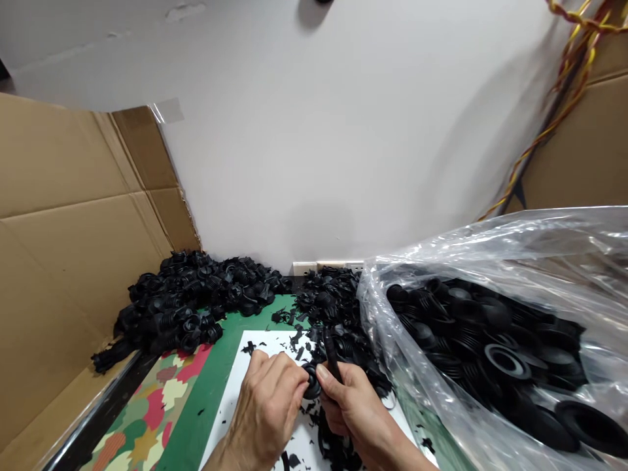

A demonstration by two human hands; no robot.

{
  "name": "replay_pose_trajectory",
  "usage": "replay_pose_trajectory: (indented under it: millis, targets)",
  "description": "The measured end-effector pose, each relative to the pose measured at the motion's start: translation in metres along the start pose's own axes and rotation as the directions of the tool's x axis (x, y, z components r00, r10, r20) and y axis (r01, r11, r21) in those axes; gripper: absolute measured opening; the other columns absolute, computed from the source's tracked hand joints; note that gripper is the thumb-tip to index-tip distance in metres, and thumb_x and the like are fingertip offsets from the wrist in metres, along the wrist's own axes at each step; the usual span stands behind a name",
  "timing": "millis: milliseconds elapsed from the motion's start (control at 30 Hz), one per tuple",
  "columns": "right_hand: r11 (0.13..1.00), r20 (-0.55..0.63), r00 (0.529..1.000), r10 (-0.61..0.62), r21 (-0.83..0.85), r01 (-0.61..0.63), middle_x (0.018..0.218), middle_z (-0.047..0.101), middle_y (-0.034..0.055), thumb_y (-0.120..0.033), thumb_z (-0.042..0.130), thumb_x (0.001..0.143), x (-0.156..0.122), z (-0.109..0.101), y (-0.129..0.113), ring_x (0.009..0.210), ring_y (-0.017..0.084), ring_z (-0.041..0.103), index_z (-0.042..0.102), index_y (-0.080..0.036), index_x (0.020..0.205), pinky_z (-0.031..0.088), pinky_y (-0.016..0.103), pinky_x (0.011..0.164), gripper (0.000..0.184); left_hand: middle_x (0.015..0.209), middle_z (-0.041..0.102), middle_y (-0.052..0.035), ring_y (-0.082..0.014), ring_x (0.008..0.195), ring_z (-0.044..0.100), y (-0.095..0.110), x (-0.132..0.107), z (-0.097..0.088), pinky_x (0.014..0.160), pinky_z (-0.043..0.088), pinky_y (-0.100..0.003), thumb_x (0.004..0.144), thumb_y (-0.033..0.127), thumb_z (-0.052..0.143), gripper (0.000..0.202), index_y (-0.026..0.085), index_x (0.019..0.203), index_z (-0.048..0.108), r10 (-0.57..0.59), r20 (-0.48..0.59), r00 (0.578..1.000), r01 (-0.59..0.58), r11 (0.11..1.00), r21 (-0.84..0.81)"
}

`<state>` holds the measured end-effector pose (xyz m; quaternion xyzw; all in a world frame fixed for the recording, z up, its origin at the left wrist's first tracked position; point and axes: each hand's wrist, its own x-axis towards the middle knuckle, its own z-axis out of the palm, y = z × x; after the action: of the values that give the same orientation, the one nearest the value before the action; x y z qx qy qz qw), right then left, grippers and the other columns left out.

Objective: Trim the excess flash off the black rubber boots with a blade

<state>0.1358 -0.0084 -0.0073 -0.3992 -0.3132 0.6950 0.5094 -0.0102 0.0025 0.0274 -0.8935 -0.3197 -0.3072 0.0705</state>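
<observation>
My left hand (269, 400) is closed, its thumb and fingers pinching a small round black rubber part (312, 386). My right hand (354, 400) meets it from the other side, thumb tip against the same part. A slim black stick-like tool (331, 354) juts up between the right thumb and fingers; its kind and lower end are hidden. Under both hands lies a white sheet (235, 392), strewn with black rubber scraps (255, 347).
Ribbed black rubber pieces (171, 307) are heaped at left beside a cardboard panel (73, 196). More thin scraps (328, 294) pile against the wall. On the right, a clear plastic bag (392, 340) holds many black rubber parts (466, 320). A green mat (196, 405) lies below.
</observation>
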Motion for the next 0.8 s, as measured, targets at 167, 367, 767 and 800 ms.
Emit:
replay_pose_trajectory:
  millis: [167,367,767,800]
  targets:
    - [0.995,-0.05,0.998,-0.036,-0.096,0.031,0.041,0.025,-0.0133,-0.064,0.069,0.058,0.003,0.001,0.002,0.038,0.003,0.016,0.039,-0.021,0.057,0.013,0.02,0.038,0.053,0.061,0.054,-0.0022,-0.0178,0.056,0.044,0.005,0.005,0.001,0.058,0.027,-0.033,0.086,0.003,0.04,0.026,0.017,0.071,0.056,0.072,-0.007,0.997,-0.07,0.986,0.15]
    - [0.944,-0.153,0.976,-0.154,-0.316,0.099,0.039,0.031,-0.0098,-0.062,0.066,0.062,0.007,-0.003,0.01,0.039,0.008,0.029,0.05,-0.019,0.06,0.022,0.023,0.04,0.046,0.055,0.05,-0.0014,-0.0178,0.052,0.042,0.008,0.012,0.009,0.056,0.028,-0.032,0.082,-0.001,0.039,0.032,0.018,0.059,0.05,0.171,0.01,0.985,-0.168,0.949,0.268]
    - [0.989,-0.101,0.994,-0.03,-0.15,0.015,0.039,0.024,-0.0134,-0.062,0.068,0.058,0.008,-0.002,0.007,0.037,0.003,0.016,0.046,-0.02,0.058,0.012,0.021,0.037,0.047,0.062,0.044,0.0028,-0.014,0.057,0.043,0.003,0.0,0.003,0.052,0.037,-0.024,0.085,0.022,0.043,0.018,0.022,0.067,0.044,-0.542,0.152,0.827,0.542,0.694,-0.475]
    - [0.991,-0.1,0.995,-0.019,-0.133,0.005,0.04,0.024,-0.0136,-0.06,0.069,0.059,0.006,-0.001,0.005,0.037,0.003,0.015,0.045,-0.02,0.058,0.011,0.021,0.038,0.046,0.06,0.041,0.004,-0.0129,0.054,0.04,0.001,0.0,0.002,0.05,0.035,-0.024,0.085,0.026,0.044,0.02,0.022,0.066,0.043,-0.595,0.184,0.782,0.587,0.605,-0.538]
